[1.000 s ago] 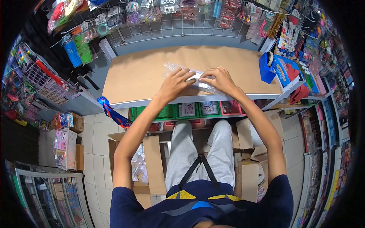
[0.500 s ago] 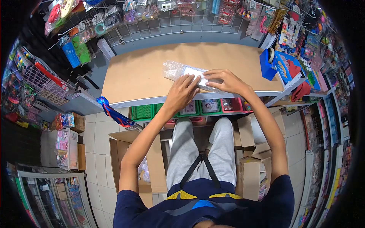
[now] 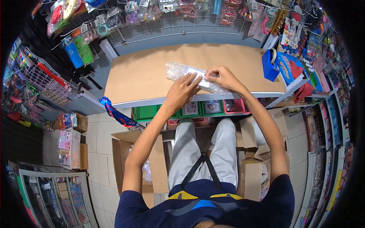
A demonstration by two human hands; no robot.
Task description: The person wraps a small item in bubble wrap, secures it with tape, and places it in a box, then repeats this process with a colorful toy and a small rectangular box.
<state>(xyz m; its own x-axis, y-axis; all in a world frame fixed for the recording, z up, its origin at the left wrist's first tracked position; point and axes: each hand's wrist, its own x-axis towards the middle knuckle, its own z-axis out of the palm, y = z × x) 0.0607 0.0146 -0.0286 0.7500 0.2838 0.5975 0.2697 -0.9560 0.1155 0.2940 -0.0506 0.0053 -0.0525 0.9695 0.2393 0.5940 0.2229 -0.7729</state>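
Note:
A bubble-wrapped package (image 3: 175, 71) lies on the brown tabletop near its front edge, with a white piece (image 3: 192, 71) like a label or paper on top. Across the package's middle rests my left hand (image 3: 183, 89), its fingers stretched out flat over the white piece. My right hand (image 3: 225, 79) is at the package's right part, thumb and fingertips drawn together in a pinch beside the white piece. What lies between those fingertips is too small to make out. Inside the wrap, the contents are hidden.
A blue tape dispenser (image 3: 270, 65) stands at the table's right end, beside a blue box (image 3: 286, 64). Green baskets (image 3: 145, 112) sit under the tabletop (image 3: 140, 68). Open cardboard boxes (image 3: 157, 163) flank my legs. Packaged goods hang from a wire grid (image 3: 167, 31) behind.
My right hand's fingers have gone from spread on the package to curled into a pinch, slightly raised. My left hand stays pressed on the package. The view has shifted slightly.

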